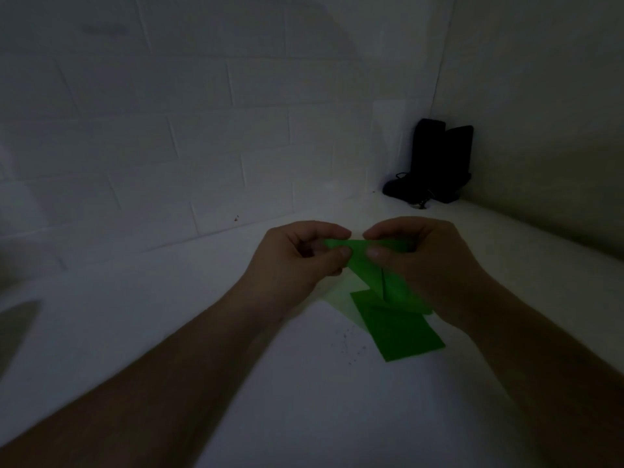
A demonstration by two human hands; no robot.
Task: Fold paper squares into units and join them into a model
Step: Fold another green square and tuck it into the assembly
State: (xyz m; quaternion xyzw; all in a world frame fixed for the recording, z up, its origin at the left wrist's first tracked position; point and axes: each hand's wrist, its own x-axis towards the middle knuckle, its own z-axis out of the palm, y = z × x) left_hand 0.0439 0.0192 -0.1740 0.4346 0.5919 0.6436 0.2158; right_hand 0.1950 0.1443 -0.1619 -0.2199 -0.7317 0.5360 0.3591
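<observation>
Dim head view over a white worktop point(169, 315) set against a white tiled wall point(169, 130).

Folded green paper point(363, 261): held above the worktop between both hands, top edge running from one hand to the other, lower part tapering down toward the worktop. A dark crease or slit runs down its lower half.

Left hand point(300, 255): fingers curled, thumb and forefinger pinched on the left end of the folded green paper.

Right hand point(422, 255): fingers curled, thumb and forefinger pinched on the right part of the same piece, the paper passing under the palm.

Flat green paper square point(398, 329): lying on the worktop just below and nearer the camera than the held piece, partly overlapped by it in view. A paler green sheet point(341, 300) shows at its left edge.

Dark objects point(435, 163): standing in the far right corner, well apart from the hands; kind not discernible.

No container or legible writing can be made out.
</observation>
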